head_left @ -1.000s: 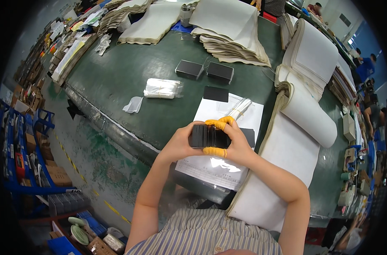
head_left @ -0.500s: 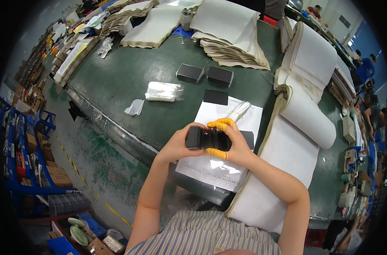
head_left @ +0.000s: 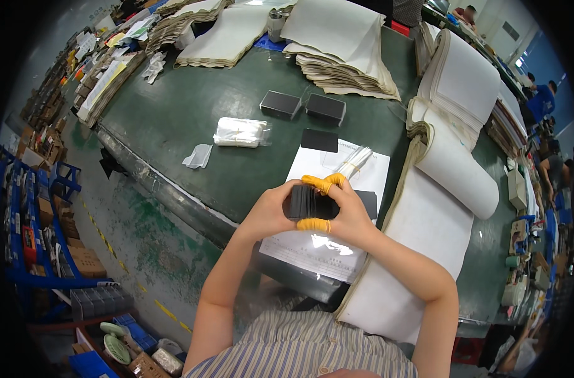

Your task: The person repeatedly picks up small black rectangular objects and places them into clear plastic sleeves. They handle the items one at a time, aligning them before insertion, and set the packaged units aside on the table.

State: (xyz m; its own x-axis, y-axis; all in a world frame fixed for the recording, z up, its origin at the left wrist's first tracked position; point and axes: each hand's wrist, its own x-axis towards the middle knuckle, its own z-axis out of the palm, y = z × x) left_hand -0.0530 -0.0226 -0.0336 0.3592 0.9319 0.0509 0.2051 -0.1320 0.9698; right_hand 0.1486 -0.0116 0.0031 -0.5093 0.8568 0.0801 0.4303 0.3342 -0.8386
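Observation:
Between my two hands, over a printed white sheet [head_left: 306, 258], is a stack of black cards [head_left: 303, 203]. Its left end sits in my left hand [head_left: 269, 213], with the fingers wrapped round it. My right hand [head_left: 349, 214], wearing yellow finger cots, pinches the stack's top and bottom edges at its right side. Another black card [head_left: 367, 204] lies partly hidden beside the right hand. Beyond the hands are a flat black card [head_left: 320, 140] and a banded bundle of clear-white strips [head_left: 355, 162]. Two black card blocks [head_left: 281, 104] [head_left: 326, 110] rest farther back.
A banded pack of clear bags [head_left: 241, 132] and a loose clear bag [head_left: 197, 156] lie left on the green table [head_left: 192, 101]. Thick paper stacks [head_left: 337, 50] stand at the back; large curled sheets [head_left: 419, 233] cover the right side. Blue shelving [head_left: 16, 233] stands lower left.
The fanned gap between the cards has narrowed, and they now stand closer together. My right hand has shifted slightly left, toward my left hand.

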